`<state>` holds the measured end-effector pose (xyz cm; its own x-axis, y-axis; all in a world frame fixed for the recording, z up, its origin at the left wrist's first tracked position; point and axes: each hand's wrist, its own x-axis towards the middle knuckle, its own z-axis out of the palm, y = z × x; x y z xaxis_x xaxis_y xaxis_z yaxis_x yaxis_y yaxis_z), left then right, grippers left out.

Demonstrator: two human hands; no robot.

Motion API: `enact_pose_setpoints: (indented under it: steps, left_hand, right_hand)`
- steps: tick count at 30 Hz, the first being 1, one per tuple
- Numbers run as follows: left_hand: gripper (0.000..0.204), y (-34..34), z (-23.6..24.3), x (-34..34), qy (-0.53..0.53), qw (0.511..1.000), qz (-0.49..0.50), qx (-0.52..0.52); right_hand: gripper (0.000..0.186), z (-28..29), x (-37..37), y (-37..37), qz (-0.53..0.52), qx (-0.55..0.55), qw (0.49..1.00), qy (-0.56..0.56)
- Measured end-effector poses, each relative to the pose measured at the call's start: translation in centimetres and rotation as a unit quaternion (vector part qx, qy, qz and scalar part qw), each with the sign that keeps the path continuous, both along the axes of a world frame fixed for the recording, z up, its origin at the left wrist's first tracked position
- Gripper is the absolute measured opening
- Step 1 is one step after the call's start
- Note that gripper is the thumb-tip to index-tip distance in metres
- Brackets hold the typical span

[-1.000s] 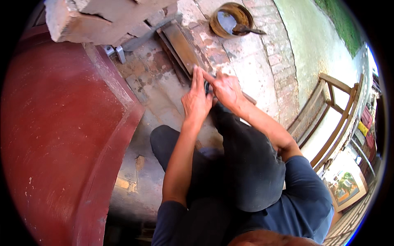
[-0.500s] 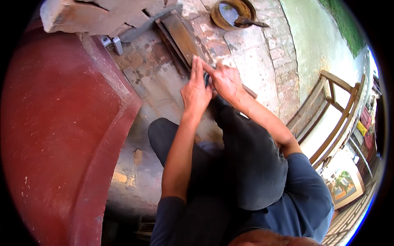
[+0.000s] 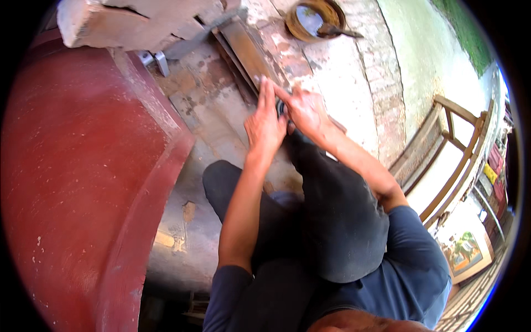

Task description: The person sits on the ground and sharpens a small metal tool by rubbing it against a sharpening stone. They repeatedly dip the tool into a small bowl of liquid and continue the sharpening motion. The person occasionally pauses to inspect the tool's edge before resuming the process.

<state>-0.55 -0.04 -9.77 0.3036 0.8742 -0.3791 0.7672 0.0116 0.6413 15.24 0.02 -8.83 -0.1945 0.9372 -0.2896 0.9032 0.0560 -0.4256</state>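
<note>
My left hand [image 3: 265, 126] has its first fingers stretched forward and pressed together, tips down at the near end of a long brown sharpening stone [image 3: 247, 48]. Against it from the right comes my right hand [image 3: 305, 112], closed, its index finger reaching to the left fingertips. A tool with a brown wooden handle [image 3: 338, 126] sticks out behind the right hand; its working end is hidden under the fingers of both hands. Something dark and rounded [image 3: 280, 107] shows between the hands, too covered to name. The stone lies beside a dark, narrow strip or holder on the floor.
Beyond the stone stands a round tub [image 3: 296, 29] of water with a brush-like handled tool [image 3: 338, 31] in it. A large red panel [image 3: 83, 166] fills the left. Broken masonry [image 3: 127, 25] is far left. A wooden frame [image 3: 442, 149] and a framed picture [image 3: 463, 253] are right.
The whole view has shifted slightly. My hands stay together at the stone's near end, and less of the wooden handle shows behind my right hand.
</note>
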Motion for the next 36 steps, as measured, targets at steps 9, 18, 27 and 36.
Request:
enact_pose_setpoints:
  steps: [9,18,27,36]
  left_hand:
    - [0.099,0.5,-1.0,-0.2,-0.031,0.998,0.017,0.061]
    - [0.106,0.7,-0.9,0.3,-0.003,0.999,0.019,0.027]
    - [0.097,1.4,-0.9,0.1,-0.008,0.998,0.018,0.054]
    - [0.108,-0.2,-1.0,0.0,0.003,1.0,0.02,0.014]
  right_hand:
    - [0.068,-0.4,-0.3,0.9,-0.005,0.026,0.999,0.022]
    - [0.078,-1.3,-0.2,0.7,0.023,0.046,0.998,-0.031]
    - [0.079,-0.6,-0.7,1.7,0.027,0.021,0.997,-0.063]
    - [0.074,0.0,-0.2,0.2,0.009,0.011,1.0,-0.009]
